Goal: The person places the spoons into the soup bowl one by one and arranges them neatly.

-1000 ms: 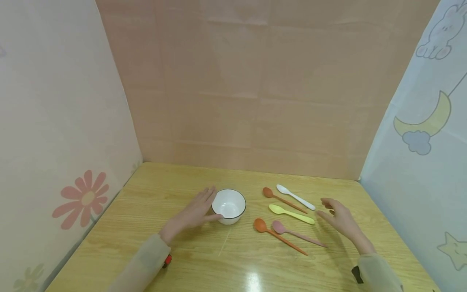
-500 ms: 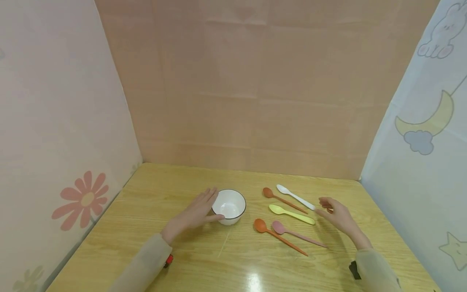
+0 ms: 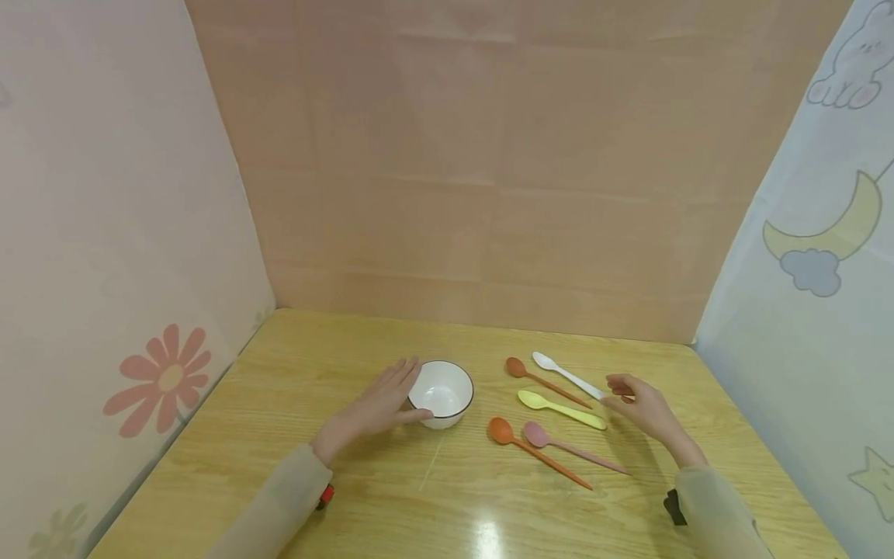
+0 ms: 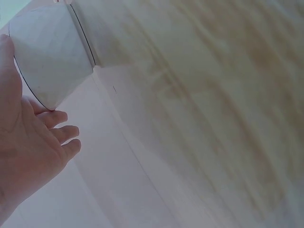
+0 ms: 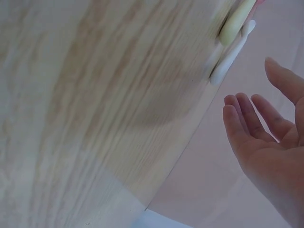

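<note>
Nothing was in the bowl [image 3: 441, 393] yet: all five spoons lay on the table [image 3: 391, 497]. The left hand [image 3: 377, 407], fingers straight, rested against the bowl's side. The right hand [image 3: 639, 404] hovered loose and empty just by the white spoon [image 3: 567, 375] handle end; no grasp was made.

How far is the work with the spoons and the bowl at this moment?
Nothing looks done: the bowl is empty and all five spoons lie on the table. In hand: the left hand rests against the bowl's side with straight fingers, and the right hand hovers open near the white spoon handle, with no grip on it. Left: the white, brown, yellow, orange and pink spoon.
</note>
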The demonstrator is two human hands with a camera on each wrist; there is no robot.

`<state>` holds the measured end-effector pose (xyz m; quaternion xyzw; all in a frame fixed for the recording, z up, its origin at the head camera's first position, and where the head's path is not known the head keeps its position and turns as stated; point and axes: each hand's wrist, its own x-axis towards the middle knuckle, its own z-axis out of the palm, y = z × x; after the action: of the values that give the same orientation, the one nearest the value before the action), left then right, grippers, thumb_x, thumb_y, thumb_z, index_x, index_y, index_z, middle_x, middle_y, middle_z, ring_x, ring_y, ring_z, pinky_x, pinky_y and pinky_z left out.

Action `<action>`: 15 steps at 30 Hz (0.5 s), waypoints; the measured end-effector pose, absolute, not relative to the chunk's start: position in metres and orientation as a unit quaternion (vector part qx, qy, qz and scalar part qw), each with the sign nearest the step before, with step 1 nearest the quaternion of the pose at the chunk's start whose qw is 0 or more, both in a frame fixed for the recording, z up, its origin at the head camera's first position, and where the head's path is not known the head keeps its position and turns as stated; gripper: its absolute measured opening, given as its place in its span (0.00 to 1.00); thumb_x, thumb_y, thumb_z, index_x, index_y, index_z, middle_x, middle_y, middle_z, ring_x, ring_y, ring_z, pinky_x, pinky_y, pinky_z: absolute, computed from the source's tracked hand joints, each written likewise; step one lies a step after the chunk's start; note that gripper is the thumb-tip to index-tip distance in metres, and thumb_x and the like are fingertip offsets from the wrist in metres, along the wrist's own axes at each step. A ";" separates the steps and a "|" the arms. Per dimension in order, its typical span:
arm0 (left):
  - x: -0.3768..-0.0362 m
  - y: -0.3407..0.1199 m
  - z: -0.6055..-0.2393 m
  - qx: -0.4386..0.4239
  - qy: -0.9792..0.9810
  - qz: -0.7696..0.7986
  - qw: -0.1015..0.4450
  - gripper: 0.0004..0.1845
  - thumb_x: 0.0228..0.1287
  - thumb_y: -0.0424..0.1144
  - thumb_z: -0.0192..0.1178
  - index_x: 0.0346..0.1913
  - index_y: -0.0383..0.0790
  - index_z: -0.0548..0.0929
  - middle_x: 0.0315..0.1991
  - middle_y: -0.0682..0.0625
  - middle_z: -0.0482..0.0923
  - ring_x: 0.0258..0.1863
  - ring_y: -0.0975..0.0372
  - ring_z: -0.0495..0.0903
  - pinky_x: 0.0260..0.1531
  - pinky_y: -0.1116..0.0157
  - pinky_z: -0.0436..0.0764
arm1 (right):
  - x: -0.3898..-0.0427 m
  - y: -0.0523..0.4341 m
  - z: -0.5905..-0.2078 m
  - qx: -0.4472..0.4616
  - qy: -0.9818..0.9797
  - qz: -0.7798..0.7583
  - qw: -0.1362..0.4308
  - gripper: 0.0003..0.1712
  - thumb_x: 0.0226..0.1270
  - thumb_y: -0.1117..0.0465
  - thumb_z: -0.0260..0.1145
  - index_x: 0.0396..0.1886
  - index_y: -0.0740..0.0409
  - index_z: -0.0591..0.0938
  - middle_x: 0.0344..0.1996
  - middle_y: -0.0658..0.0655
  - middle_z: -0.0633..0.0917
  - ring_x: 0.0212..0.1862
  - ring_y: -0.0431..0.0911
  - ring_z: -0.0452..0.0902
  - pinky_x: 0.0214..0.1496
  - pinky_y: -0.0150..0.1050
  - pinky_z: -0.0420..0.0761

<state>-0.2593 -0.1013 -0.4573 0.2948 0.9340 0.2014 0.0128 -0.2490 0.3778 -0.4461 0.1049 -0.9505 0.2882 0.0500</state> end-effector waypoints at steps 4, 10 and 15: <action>-0.261 -0.101 -0.458 0.298 0.934 0.199 0.010 0.51 0.67 0.63 0.57 0.77 0.29 0.50 0.79 0.35 0.47 0.79 0.40 0.48 0.77 0.44 0.53 | -0.252 0.377 -0.446 0.104 -0.950 0.291 0.040 0.31 0.69 0.57 0.67 0.64 0.73 0.72 0.56 0.76 0.79 0.56 0.69 0.78 0.56 0.59 0.80; -0.262 -0.100 -0.458 0.298 0.935 0.193 0.011 0.52 0.67 0.64 0.56 0.78 0.30 0.50 0.79 0.35 0.47 0.79 0.40 0.48 0.77 0.44 0.54 | -0.255 0.377 -0.446 0.113 -0.948 0.294 0.031 0.30 0.69 0.57 0.66 0.63 0.73 0.73 0.56 0.75 0.80 0.55 0.69 0.78 0.53 0.58 0.82; -0.261 -0.101 -0.461 0.294 0.936 0.193 0.019 0.52 0.68 0.64 0.55 0.78 0.31 0.48 0.80 0.36 0.46 0.80 0.41 0.46 0.78 0.44 0.53 | -0.260 0.377 -0.450 0.122 -0.946 0.298 0.025 0.28 0.69 0.57 0.67 0.61 0.73 0.75 0.54 0.74 0.82 0.54 0.67 0.79 0.52 0.56 0.83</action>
<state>-0.2608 -0.1007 -0.4606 0.2936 0.9361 0.1926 0.0192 -0.2600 0.3770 -0.4496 0.1223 -0.9463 0.2982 0.0245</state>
